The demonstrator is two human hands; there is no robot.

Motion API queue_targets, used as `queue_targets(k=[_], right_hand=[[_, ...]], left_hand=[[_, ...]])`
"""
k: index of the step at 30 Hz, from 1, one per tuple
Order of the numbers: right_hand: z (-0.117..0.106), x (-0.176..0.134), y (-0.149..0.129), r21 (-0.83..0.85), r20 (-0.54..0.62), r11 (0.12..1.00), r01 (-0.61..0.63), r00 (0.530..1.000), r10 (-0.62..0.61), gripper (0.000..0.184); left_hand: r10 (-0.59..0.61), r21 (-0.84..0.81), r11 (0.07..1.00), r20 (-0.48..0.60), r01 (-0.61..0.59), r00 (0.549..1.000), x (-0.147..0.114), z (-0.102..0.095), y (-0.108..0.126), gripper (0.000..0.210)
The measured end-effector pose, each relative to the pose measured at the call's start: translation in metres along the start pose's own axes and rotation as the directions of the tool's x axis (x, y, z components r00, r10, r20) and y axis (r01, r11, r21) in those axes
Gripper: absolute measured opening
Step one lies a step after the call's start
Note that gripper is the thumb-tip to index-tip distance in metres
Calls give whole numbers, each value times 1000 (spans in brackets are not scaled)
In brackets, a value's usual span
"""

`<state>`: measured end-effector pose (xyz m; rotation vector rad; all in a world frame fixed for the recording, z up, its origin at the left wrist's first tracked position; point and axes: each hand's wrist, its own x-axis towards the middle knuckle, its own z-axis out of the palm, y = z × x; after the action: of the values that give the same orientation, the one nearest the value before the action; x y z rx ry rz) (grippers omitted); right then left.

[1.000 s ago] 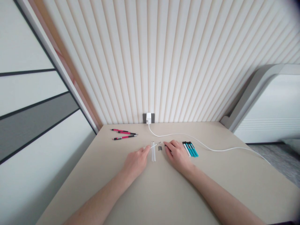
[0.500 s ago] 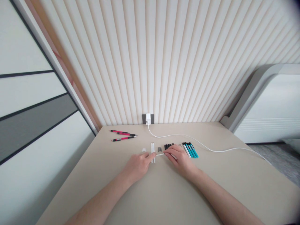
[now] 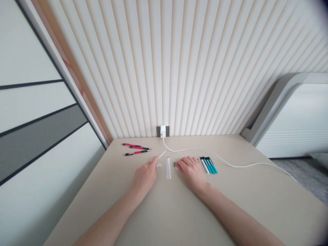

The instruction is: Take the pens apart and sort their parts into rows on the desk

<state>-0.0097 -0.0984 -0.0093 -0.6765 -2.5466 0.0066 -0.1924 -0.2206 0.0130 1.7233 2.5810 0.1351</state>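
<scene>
A thin white stick (image 3: pixel 162 154) points up and to the right from my left hand (image 3: pixel 145 174), which is closed in a pinch on its lower end. Small white pieces (image 3: pixel 159 164) lie just beside those fingertips. Between my hands is a row of several similar white sticks (image 3: pixel 168 168) on the table. My right hand (image 3: pixel 191 172) has its fingers bent together, the tips at a group of small grey pieces (image 3: pixel 175 164). Whatever it pinches is too small to make out. The hand covers the black pieces that lay there.
Red-and-black pens (image 3: pixel 137 152) lie at the left back of the table (image 3: pixel 159 212). To the right sit turquoise pen barrels with black ends and a white one (image 3: pixel 205 165). A white charger (image 3: pixel 163 131) is plugged into the wall, its cable (image 3: pixel 225 163) running right.
My left hand has moved left with the white stick, which is now tilted upward and away from my right hand. My right hand has shifted slightly left toward the grey pieces.
</scene>
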Motion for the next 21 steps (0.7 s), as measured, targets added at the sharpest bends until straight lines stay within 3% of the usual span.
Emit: queue_targets(k=[8,21], right_hand=[[25,23,-23,-165,78,986,8,997,5,22],[9,11,-24,-139,73,990,-25,997,35,23]], left_hand=[[-48,4,999,-20,48,999,5,1,-7,32],[-6,4,1000,7,6,1000,2,3,-5,28]])
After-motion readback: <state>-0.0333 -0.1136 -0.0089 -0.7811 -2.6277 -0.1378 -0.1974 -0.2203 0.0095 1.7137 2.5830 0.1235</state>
